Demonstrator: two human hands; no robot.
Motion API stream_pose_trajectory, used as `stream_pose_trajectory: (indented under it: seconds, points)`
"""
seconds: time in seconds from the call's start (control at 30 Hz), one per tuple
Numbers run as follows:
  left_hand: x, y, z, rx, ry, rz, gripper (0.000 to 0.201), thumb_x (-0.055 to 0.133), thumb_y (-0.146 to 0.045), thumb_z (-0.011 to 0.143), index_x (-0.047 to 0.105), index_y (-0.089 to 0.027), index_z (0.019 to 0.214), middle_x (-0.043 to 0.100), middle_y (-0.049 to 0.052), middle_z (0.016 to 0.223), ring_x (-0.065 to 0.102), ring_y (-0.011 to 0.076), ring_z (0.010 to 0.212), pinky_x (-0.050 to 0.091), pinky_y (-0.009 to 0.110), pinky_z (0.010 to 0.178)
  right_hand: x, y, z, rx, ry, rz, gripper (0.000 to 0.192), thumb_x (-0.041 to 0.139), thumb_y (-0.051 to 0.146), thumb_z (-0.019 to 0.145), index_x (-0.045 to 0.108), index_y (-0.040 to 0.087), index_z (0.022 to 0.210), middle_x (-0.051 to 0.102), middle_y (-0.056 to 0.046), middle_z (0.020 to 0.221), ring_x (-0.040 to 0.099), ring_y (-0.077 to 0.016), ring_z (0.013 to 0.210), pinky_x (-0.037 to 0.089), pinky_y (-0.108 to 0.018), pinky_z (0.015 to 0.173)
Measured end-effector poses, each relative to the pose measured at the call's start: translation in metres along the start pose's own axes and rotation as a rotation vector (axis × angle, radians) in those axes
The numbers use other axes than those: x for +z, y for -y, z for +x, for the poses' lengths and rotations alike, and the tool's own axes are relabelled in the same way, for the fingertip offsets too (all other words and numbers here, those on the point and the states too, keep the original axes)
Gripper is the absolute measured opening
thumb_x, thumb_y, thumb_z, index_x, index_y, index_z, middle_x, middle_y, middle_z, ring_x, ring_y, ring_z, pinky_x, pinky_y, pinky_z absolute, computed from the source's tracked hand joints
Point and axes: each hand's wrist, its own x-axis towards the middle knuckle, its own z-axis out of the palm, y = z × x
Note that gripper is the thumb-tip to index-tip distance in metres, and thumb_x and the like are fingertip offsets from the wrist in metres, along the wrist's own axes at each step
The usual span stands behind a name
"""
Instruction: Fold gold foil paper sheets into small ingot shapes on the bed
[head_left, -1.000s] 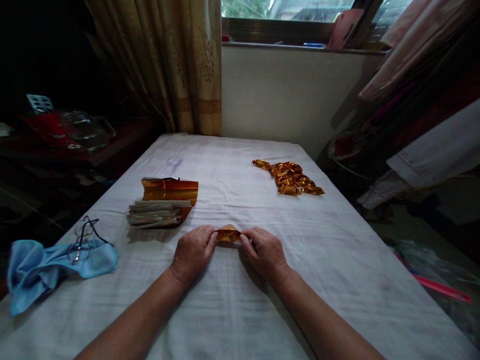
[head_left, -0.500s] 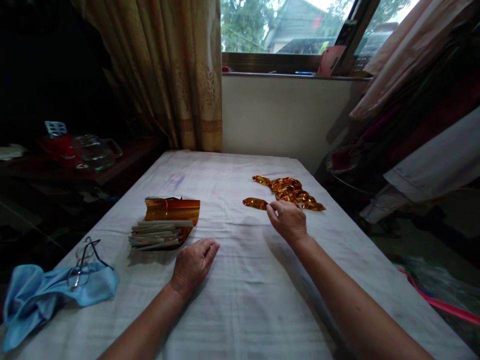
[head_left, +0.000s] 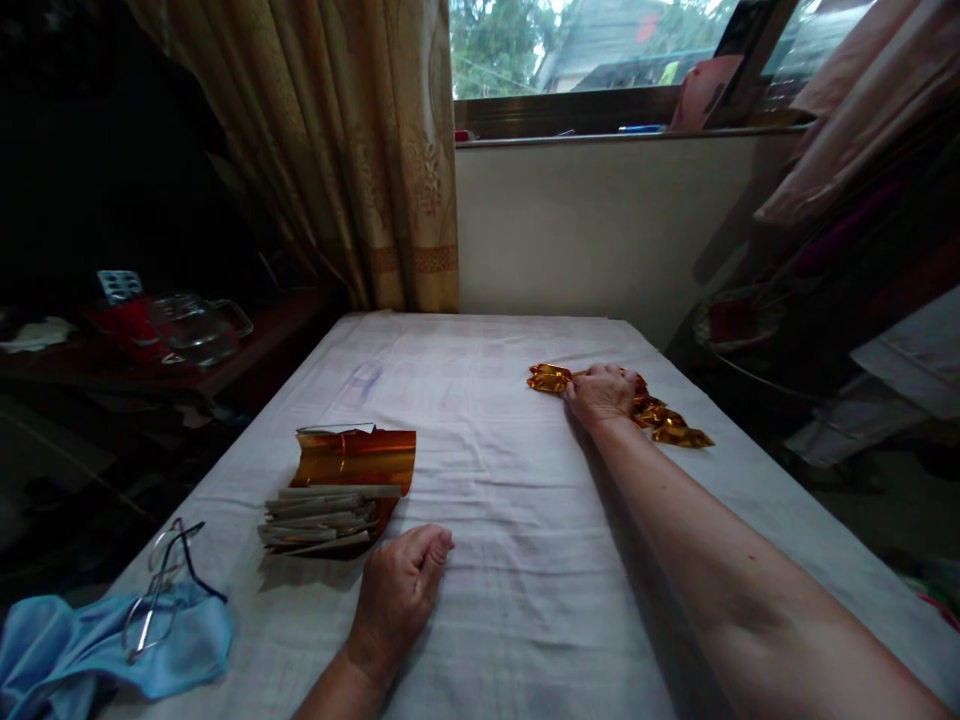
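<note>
My left hand (head_left: 403, 588) rests on the white-covered table (head_left: 480, 640), curled into a loose fist with nothing showing in it. Just behind it, to the left, lies a stack of foil paper sheets (head_left: 322, 520), grey edges toward me and a shiny gold sheet (head_left: 360, 458) curling at the back. Farther off on the right, my right hand (head_left: 604, 393) has its fingers closed at the end of a folded gold foil paper piece (head_left: 549, 378). More folded gold foil pieces (head_left: 679, 428) are heaped beside and partly beneath that hand, some hidden by it.
Eyeglasses (head_left: 161, 585) lie on a blue cloth (head_left: 187, 645) at the table's left front. A glass pitcher (head_left: 196, 330) stands on a dark side table at left. Clothes (head_left: 832, 160) hang at right; a curtain (head_left: 390, 150) and windowsill are behind.
My right hand has moved away from me with the folded gold foil piece, bringing it to the heap. My left hand stays on the table. The view has shifted slightly.
</note>
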Motion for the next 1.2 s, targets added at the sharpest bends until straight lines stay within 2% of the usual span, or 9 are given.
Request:
stream_pose_trajectory:
  seconds: [0.27, 0.47, 0.6, 0.73, 0.83, 0.93, 1.07, 1.2]
  points:
    - [0.001, 0.0, 0.001, -0.025, 0.012, -0.02, 0.055, 0.031, -0.05, 0.102, 0.068, -0.02, 0.074, 0.068, 0.003, 0.065, 0.065, 0.0148, 0.059, 0.043, 0.022, 0.056, 0.009, 0.001, 0.005, -0.011, -0.021, -0.022, 0.037, 0.045, 0.029, 0.091, 0.075, 0.01, 0.099, 0.066, -0.021, 0.104, 0.048, -0.0332, 0.101, 0.024, -0.046, 0.084]
    - [0.0, -0.002, 0.001, -0.08, 0.024, -0.042, 0.053, 0.032, -0.049, 0.1, 0.067, -0.021, 0.073, 0.069, 0.003, 0.066, 0.066, 0.0158, 0.061, 0.041, 0.024, 0.058, -0.011, 0.012, -0.013, -0.095, -0.034, 0.072, 0.033, 0.045, 0.024, 0.09, 0.073, 0.011, 0.103, 0.065, -0.02, 0.108, 0.049, -0.0331, 0.104, 0.026, -0.044, 0.086]
    - [0.0, -0.002, 0.002, -0.104, 0.004, -0.083, 0.052, 0.033, -0.049, 0.099, 0.066, -0.02, 0.071, 0.069, 0.003, 0.065, 0.065, 0.0165, 0.061, 0.041, 0.025, 0.059, -0.028, 0.046, -0.039, -0.249, -0.001, 0.213, 0.03, 0.05, 0.024, 0.09, 0.075, 0.016, 0.103, 0.067, -0.016, 0.114, 0.051, -0.0301, 0.109, 0.03, -0.04, 0.088]
    - [0.0, 0.0, 0.003, -0.125, -0.042, -0.166, 0.055, 0.033, -0.053, 0.098, 0.061, -0.02, 0.063, 0.061, 0.001, 0.056, 0.058, 0.0143, 0.052, 0.039, 0.024, 0.054, -0.041, 0.103, -0.071, -0.392, 0.065, 0.403, 0.029, 0.051, 0.032, 0.096, 0.076, 0.022, 0.106, 0.073, -0.01, 0.107, 0.06, -0.0229, 0.101, 0.038, -0.032, 0.088]
    - [-0.001, 0.001, 0.001, -0.121, -0.085, -0.194, 0.058, 0.031, -0.055, 0.098, 0.057, -0.02, 0.06, 0.059, 0.001, 0.054, 0.057, 0.0136, 0.052, 0.039, 0.024, 0.055, -0.047, 0.146, -0.091, -0.427, 0.103, 0.557, 0.029, 0.052, 0.037, 0.097, 0.075, 0.026, 0.11, 0.076, -0.004, 0.106, 0.064, -0.0197, 0.1, 0.042, -0.028, 0.088]
    - [-0.002, 0.001, -0.002, -0.104, -0.118, -0.215, 0.058, 0.03, -0.055, 0.098, 0.056, -0.02, 0.059, 0.058, 0.001, 0.055, 0.056, 0.0133, 0.052, 0.04, 0.023, 0.056, -0.048, 0.176, -0.102, -0.401, 0.135, 0.69, 0.027, 0.058, 0.042, 0.094, 0.075, 0.028, 0.111, 0.077, -0.001, 0.105, 0.067, -0.0186, 0.099, 0.046, -0.026, 0.084]
    - [-0.004, 0.0, -0.006, -0.069, -0.136, -0.234, 0.058, 0.031, -0.054, 0.099, 0.057, -0.02, 0.06, 0.057, 0.0, 0.054, 0.056, 0.0126, 0.052, 0.041, 0.023, 0.056, -0.044, 0.192, -0.107, -0.282, 0.181, 0.822, 0.019, 0.062, 0.035, 0.09, 0.078, 0.03, 0.098, 0.078, 0.001, 0.095, 0.07, -0.017, 0.086, 0.048, -0.024, 0.071]
    - [-0.005, 0.0, -0.008, -0.034, -0.141, -0.234, 0.059, 0.03, -0.053, 0.1, 0.057, -0.019, 0.06, 0.057, 0.0, 0.055, 0.057, 0.0125, 0.052, 0.041, 0.022, 0.057, -0.041, 0.181, -0.109, -0.183, 0.187, 0.942, 0.018, 0.061, 0.032, 0.086, 0.079, 0.027, 0.09, 0.078, 0.0, 0.085, 0.071, -0.0168, 0.078, 0.047, -0.023, 0.066]
